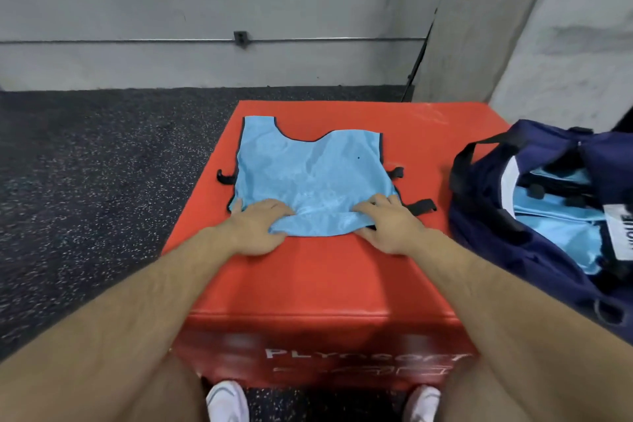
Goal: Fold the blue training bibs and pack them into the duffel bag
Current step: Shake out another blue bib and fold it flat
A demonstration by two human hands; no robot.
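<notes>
The bib (308, 175) is sheeny mesh cloth, the box (325, 277) smooth red vinyl, the floor (85, 164) rough speckled rubber.

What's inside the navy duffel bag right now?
The open duffel bag holds light blue bibs with black straps, plus a white label whose print is cut off. Anything beneath the bibs is covered.
</notes>
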